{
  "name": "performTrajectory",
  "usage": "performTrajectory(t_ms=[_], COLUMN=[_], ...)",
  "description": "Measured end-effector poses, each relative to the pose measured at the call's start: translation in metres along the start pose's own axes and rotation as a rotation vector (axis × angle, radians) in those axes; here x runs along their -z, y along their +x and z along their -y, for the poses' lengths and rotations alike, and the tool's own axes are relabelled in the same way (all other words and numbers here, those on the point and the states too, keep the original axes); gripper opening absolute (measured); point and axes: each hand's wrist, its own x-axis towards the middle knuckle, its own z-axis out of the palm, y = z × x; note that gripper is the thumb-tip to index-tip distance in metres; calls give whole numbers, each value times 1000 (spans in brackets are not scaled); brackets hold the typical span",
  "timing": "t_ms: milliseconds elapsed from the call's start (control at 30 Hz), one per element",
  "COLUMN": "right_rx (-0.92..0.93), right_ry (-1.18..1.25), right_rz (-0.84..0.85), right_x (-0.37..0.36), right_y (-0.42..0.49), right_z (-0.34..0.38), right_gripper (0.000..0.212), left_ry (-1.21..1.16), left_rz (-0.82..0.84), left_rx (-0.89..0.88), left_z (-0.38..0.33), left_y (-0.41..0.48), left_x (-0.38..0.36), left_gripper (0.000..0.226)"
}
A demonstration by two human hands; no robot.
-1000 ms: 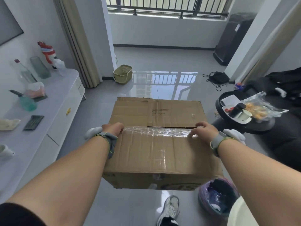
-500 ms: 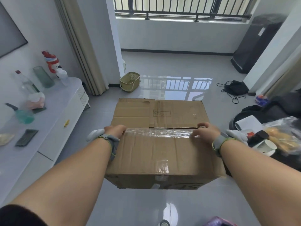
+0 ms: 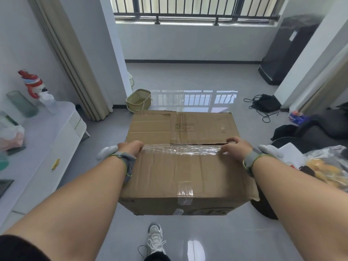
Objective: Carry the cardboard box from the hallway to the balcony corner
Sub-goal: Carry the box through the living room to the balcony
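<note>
A taped brown cardboard box (image 3: 180, 166) hangs in the air in front of me, above the grey floor. My left hand (image 3: 130, 148) grips its left edge at the tape seam, and my right hand (image 3: 236, 149) grips the right edge at the same height. Fingers of both hands curl onto the top flaps. Each wrist wears a grey strap. The balcony with its dark railing (image 3: 195, 16) lies straight ahead, past the white pillar (image 3: 113, 53).
A white cabinet (image 3: 47, 140) with bottles and a figurine runs along the left. A yellow-green basket (image 3: 139, 99) sits by the pillar. A dark appliance (image 3: 286, 51) stands in the balcony's right corner. A black bag (image 3: 265, 104), dark sofa and small cluttered table (image 3: 293, 147) are on the right.
I have walked forward with the box: the balcony, basket and pillar are closer, and the round side table has slid to my right. Both hands keep the same grip.
</note>
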Motion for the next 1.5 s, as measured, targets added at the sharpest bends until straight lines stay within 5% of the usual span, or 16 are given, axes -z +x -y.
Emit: performTrajectory(t_ms=[100,700,867,1133,1500], right_rx=[-17,-143,-155,-136,-98], right_ry=[-13,70,56,80,15], right_rz=[-36,-105,-74,-60,-57], right_x=[-1,-1,19,72,126], right_y=[25,160,219,339,477], right_z=[16,77,85,114,166], right_gripper=[46,53,51,54,57], left_ry=[25,116,-107,162,16], left_rz=[16,82,96,121,40], left_rx=[-40,-127,-164,-72,-66], left_z=[-21,-161,-203,-326,-439], left_y=[36,187,233,279,345], left_x=[5,38,21,7,-2], left_gripper=[16,13,20,20,34])
